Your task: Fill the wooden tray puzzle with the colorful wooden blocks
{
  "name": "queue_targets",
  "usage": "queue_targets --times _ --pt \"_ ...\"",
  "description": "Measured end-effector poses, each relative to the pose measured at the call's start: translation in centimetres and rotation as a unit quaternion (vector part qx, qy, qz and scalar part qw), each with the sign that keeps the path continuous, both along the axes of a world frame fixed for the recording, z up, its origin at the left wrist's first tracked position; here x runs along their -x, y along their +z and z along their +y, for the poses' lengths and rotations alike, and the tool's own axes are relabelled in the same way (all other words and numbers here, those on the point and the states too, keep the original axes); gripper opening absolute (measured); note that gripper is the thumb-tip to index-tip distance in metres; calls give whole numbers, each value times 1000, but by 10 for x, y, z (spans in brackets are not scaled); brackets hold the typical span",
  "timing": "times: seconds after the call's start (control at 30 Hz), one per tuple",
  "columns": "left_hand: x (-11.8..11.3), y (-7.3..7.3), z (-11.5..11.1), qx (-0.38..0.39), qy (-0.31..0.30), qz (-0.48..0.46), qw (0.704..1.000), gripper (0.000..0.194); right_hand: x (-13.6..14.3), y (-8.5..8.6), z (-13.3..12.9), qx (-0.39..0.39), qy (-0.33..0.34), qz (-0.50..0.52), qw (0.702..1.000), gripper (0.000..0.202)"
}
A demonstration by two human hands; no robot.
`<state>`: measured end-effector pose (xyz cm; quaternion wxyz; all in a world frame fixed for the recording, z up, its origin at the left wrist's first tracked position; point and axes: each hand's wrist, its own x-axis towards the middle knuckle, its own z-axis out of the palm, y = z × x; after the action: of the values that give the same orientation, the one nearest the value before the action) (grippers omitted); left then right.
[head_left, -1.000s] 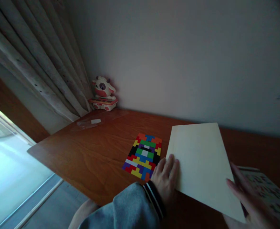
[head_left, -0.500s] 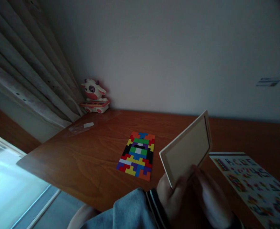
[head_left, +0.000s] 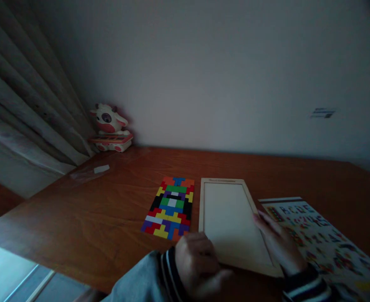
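Note:
A shallow wooden tray (head_left: 201,209) lies flat on the brown table, its pale inside facing up with nothing in it. At its right rim, my right hand (head_left: 277,243) rests with the fingertips on the edge. Near the tray's lower left corner is my left hand (head_left: 200,264), its fingers curled inward and slightly blurred; whether it touches the tray is hard to tell. Left of the tray lies a flat rectangle of colourful interlocking puzzle pieces (head_left: 171,203). A printed sheet with colourful figures and letters (head_left: 320,239) lies to the right, partly beneath my right arm.
A toy cow with a small keyboard (head_left: 111,128) stands at the back left of the table (head_left: 109,209), by the curtain. Clear plastic with a white label (head_left: 101,169) lies in front of it. The wall closes off the back.
The tray has gone from raised and tilted in both hands to flat on the table. My left hand has let go of its lower edge and moved left. The view has shifted rightward.

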<state>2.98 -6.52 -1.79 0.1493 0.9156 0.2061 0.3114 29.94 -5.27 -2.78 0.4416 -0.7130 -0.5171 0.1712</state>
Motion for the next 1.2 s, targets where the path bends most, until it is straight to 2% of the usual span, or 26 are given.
queue_targets --times 0.07,0.17,0.23,0.33,0.47,0.6,0.77,1.0,1.2 --pt "9 13 8 1 103 -25 994 29 5 1 -1 37 36 40 998 51" --pt "13 16 17 -20 158 0 987 24 6 0 -7 76 69 57 993 60" --pt "13 13 19 -35 162 34 986 27 4 -4 -12 83 69 20 994 66" --pt "11 9 20 -41 172 61 982 30 1 -13 -22 48 66 -81 993 67" --pt "11 14 23 -33 201 72 976 25 -1 -20 -30 -18 63 -202 977 51" --pt "12 16 28 -18 218 101 971 22 -7 -24 -32 -22 60 -283 957 39" --pt "9 10 30 -23 217 119 969 24 -4 -29 -32 -46 60 -304 950 40" --pt "6 4 31 -40 215 111 969 26 8 -25 -30 -89 69 -316 942 36" --pt "7 5 30 -29 224 110 968 27 9 -22 -30 -83 75 -317 942 35"
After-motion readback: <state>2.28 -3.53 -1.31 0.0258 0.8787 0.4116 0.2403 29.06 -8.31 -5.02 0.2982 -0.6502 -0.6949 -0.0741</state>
